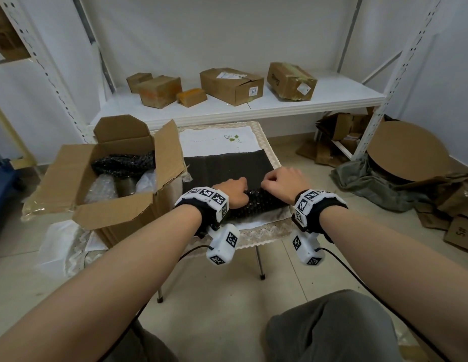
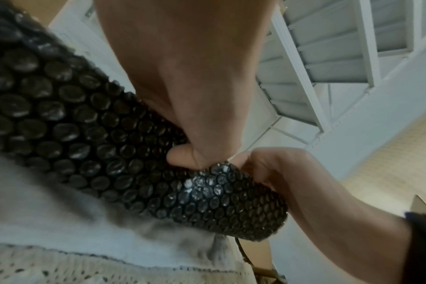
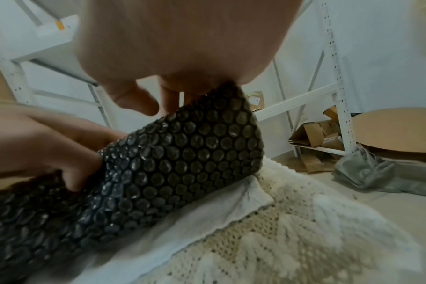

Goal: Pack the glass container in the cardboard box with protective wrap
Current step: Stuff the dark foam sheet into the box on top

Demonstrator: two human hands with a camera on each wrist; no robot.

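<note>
A sheet of black bubble wrap point(image 1: 227, 165) lies on the small cloth-covered table point(image 1: 267, 231), and its near end is rolled into a thick roll point(image 1: 261, 203). My left hand point(image 1: 242, 190) grips the roll's left part, thumb pressed into the bubbles point(image 2: 180, 155). My right hand point(image 1: 270, 182) curls over the roll's right part and holds the wrap point(image 3: 182, 163) from above. No glass container shows; whatever lies inside the roll is hidden. The open cardboard box point(image 1: 115, 212) stands left of the table, with black and clear bubble-wrapped bundles inside.
A white metal shelf point(image 1: 332, 100) behind the table carries several closed cardboard boxes point(image 1: 231, 86). To the right a round cardboard disc point(image 1: 405, 150) rests on a bin, with flattened boxes point(image 1: 460, 231) on the floor. My knee point(image 1: 332, 327) is below the table's front edge.
</note>
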